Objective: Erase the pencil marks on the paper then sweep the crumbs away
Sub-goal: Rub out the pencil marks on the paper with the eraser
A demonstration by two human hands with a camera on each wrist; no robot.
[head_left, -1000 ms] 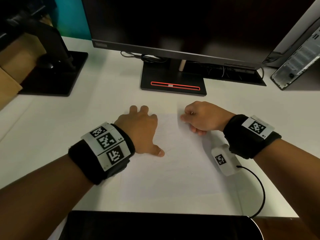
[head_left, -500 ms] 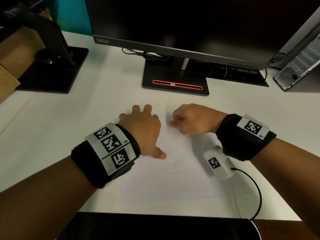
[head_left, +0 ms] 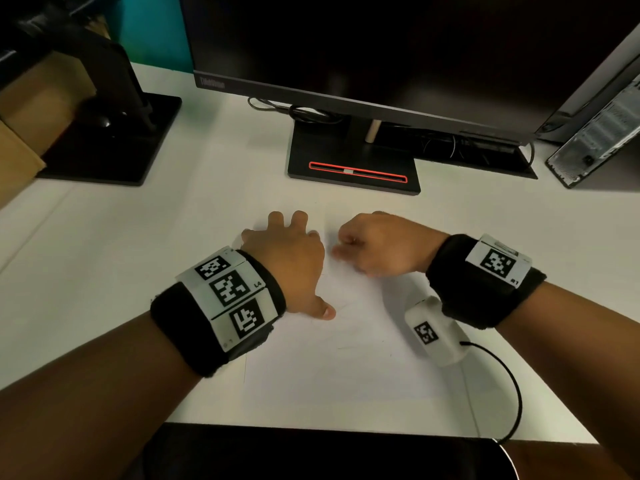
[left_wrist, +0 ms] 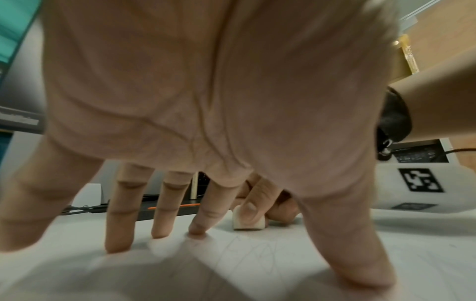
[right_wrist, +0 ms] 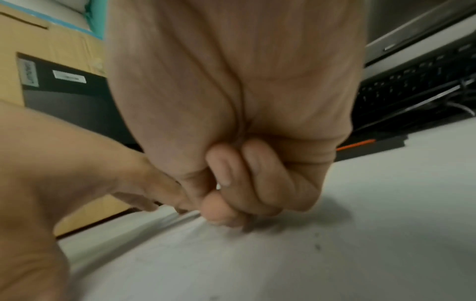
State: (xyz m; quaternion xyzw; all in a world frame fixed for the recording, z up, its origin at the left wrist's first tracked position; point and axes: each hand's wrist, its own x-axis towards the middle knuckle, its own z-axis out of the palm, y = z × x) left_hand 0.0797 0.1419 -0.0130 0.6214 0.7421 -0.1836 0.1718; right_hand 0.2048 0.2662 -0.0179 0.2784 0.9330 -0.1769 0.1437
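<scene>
A white sheet of paper [head_left: 346,368] lies on the white desk in front of me, with faint pencil lines [left_wrist: 255,250] near its upper part. My left hand [head_left: 287,251] lies spread on the sheet's upper left, fingers [left_wrist: 118,230] straight and pressing it down. My right hand [head_left: 377,247] is curled into a fist at the sheet's top, just right of the left hand. It pinches a small white eraser [left_wrist: 248,223] whose bottom touches the paper. In the right wrist view the curled fingers [right_wrist: 244,183] hide the eraser. A few dark crumbs [right_wrist: 317,245] lie on the paper.
A monitor on a black stand [head_left: 353,168] rises just behind the paper. A second black stand base [head_left: 104,147] sits at the back left, a computer case [head_left: 595,140] at the back right. A black cable [head_left: 512,393] runs from my right wrist device toward the desk's near edge.
My right hand with the eraser has slid left along the top of the paper, closer to my left hand. The left hand has stayed pressed on the sheet.
</scene>
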